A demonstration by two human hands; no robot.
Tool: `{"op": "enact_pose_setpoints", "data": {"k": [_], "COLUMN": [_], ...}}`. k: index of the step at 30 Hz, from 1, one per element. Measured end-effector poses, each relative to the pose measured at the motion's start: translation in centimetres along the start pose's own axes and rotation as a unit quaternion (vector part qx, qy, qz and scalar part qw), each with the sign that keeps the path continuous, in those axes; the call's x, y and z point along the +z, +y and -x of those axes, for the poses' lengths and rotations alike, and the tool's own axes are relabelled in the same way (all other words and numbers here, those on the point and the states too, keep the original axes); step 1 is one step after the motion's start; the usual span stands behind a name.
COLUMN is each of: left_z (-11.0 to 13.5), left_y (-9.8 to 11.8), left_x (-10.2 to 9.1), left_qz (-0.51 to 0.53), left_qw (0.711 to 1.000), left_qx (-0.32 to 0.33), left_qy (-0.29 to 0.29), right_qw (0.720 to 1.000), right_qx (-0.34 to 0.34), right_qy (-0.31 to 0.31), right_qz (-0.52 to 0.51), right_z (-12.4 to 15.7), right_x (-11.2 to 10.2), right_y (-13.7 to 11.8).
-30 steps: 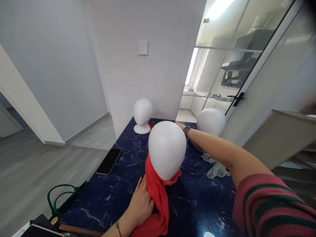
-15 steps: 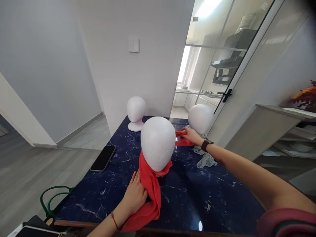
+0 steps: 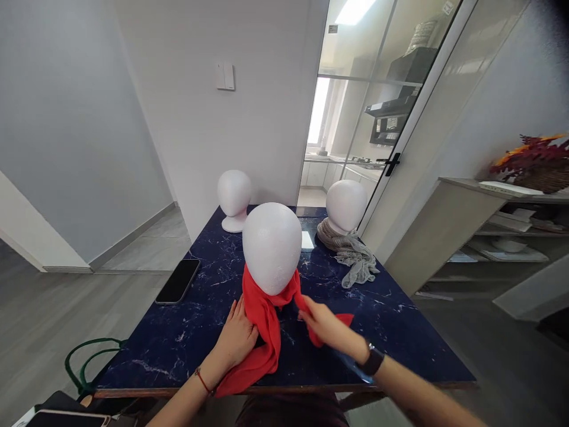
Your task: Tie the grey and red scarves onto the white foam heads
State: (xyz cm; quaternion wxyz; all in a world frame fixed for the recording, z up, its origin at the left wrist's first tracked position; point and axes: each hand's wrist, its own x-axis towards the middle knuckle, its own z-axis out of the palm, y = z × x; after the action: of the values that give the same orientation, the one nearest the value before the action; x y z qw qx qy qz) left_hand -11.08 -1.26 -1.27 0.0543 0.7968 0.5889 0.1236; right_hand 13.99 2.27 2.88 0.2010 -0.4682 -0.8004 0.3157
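Note:
A white foam mannequin head [image 3: 272, 249] stands at the middle of the table, with a red scarf [image 3: 265, 323] around its neck. My left hand [image 3: 237, 335] is at the near left of the neck, closed on the scarf's hanging part; its fingers point forward along the cloth and some are hidden by it. One length of scarf trails below this hand to the table's front edge. To the right of the neck, my right hand [image 3: 322, 320] is closed around the scarf's other length, whose loose end shows beneath and behind the hand.
Two more white foam heads stand at the back, a bare one [image 3: 234, 193] left and one [image 3: 347, 204] right with a grey scarf [image 3: 358, 261] around its base. A black phone [image 3: 178, 281] lies at the left edge of the dark blue marbled table [image 3: 400, 350].
My right hand has brought its scarf length from behind the head round to the front right. My left hand stays on the scarf. The view has shifted slightly right.

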Motion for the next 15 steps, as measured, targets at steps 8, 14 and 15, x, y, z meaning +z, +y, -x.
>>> {"op": "enact_pose_setpoints", "data": {"k": [8, 14, 15], "left_z": [-0.1, -0.1, -0.1], "left_y": [0.6, 0.8, 0.8], "left_x": [-0.8, -0.9, -0.9], "left_qz": [0.064, 0.105, 0.117], "left_qw": [0.998, 0.994, 0.993], "left_qx": [0.003, -0.014, -0.017], "left_qy": [0.005, 0.015, 0.017], "right_qw": [0.97, 0.969, 0.968], "right_qx": [0.06, 0.047, 0.044], "right_qy": [0.183, 0.204, 0.212], "right_qz": [-0.148, -0.128, -0.124], "right_z": [1.2, 0.9, 1.0], "right_x": [10.2, 11.1, 11.0], "right_y": [-3.8, -4.6, -4.6]}}
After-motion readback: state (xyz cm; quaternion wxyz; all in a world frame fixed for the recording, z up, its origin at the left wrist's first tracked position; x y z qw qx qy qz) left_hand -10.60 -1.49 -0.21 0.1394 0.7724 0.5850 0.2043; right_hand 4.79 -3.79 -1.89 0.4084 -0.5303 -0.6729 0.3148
